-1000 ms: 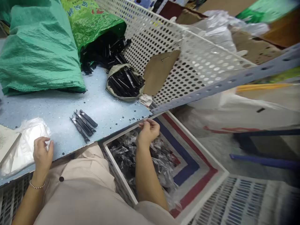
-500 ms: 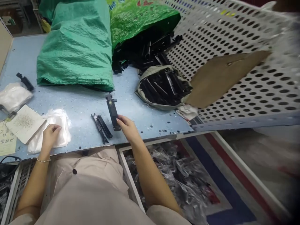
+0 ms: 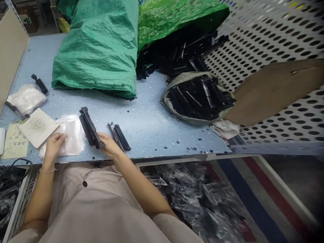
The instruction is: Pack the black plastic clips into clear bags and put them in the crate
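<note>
My right hand (image 3: 109,144) grips the lower end of a long black plastic part (image 3: 89,126), held tilted above the table beside a stack of clear plastic bags (image 3: 73,136). At the left side of that stack, my left hand (image 3: 54,144) is closed, thumb and forefinger pinching the edge of a bag. Two more slim black plastic parts (image 3: 120,136) lie side by side on the blue table, to the right of my right hand. A white square pad (image 3: 37,127) strewn with small specks lies by my left hand.
A green woven sack (image 3: 96,57) stands at the back. Black parts fill an open green bag (image 3: 177,20) and a smaller grey-green sack (image 3: 172,111). A perforated white crate (image 3: 268,37) borders the right. Bagged parts fill a bin (image 3: 192,199) below the table edge.
My right hand has lifted the black part and carried it left, close to the bags. My left hand stays at the stack. The camera view has shifted left.
</note>
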`<control>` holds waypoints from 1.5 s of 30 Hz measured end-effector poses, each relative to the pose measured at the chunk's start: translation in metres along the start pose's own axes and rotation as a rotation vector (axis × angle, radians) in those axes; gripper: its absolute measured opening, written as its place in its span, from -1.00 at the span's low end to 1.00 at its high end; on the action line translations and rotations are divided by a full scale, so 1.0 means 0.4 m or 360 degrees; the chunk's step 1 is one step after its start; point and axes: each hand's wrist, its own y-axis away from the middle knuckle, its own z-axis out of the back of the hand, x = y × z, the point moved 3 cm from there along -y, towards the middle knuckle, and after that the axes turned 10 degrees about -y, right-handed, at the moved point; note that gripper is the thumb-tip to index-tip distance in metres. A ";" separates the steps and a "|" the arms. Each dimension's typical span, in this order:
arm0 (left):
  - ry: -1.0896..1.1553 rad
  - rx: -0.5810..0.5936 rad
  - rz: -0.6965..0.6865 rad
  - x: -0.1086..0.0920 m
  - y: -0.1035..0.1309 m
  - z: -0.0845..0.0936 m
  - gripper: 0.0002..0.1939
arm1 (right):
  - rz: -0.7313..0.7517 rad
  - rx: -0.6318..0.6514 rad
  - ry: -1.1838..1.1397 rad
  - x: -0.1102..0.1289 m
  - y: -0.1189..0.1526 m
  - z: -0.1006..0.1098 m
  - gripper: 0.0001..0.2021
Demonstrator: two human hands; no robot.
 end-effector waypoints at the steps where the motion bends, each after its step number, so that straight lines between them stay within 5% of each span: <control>1: 0.0062 0.0002 -0.0004 -0.006 0.004 -0.002 -0.72 | -0.0048 0.0039 -0.0043 -0.009 -0.006 -0.011 -0.74; 6: 0.0314 0.0091 0.0026 -0.036 0.039 -0.049 -0.75 | -0.0244 0.0234 -0.0203 -0.077 -0.061 -0.070 -0.71; 12: 0.0415 -0.0054 0.0028 -0.029 0.044 -0.034 -0.73 | -0.0174 0.0001 -0.0316 -0.069 -0.090 -0.028 -0.62; 17: -0.0041 -0.0130 -0.0568 -0.092 0.058 -0.046 -0.91 | -0.0077 -0.0067 -0.0285 -0.002 -0.034 0.019 -0.65; 21: -0.0655 0.0113 -0.1056 -0.137 0.059 -0.105 -0.70 | 0.0082 -0.0165 -0.0218 0.040 -0.012 0.043 -0.62; 26: -0.0589 0.0190 -0.1006 -0.150 0.033 -0.150 -0.65 | 0.0298 -0.0268 -0.0058 0.078 0.070 0.056 -0.66; 31: -0.0356 0.0081 -0.1023 -0.183 0.035 -0.185 -0.54 | -0.0207 -0.0043 -0.0134 0.017 0.192 0.055 -0.66; 37: -0.0594 0.0035 -0.1463 -0.218 0.110 -0.243 -0.29 | -0.0205 -0.0128 -0.0290 -0.018 0.174 0.095 -0.60; 42: -0.0559 -0.0090 -0.1445 -0.214 0.135 -0.262 -0.23 | 0.0146 -0.0203 -0.0195 0.022 0.139 0.081 -0.17; 45: -0.0510 -0.0105 -0.1390 -0.223 0.113 -0.256 -0.20 | -0.0020 -0.0057 -0.0081 0.020 0.140 0.059 0.09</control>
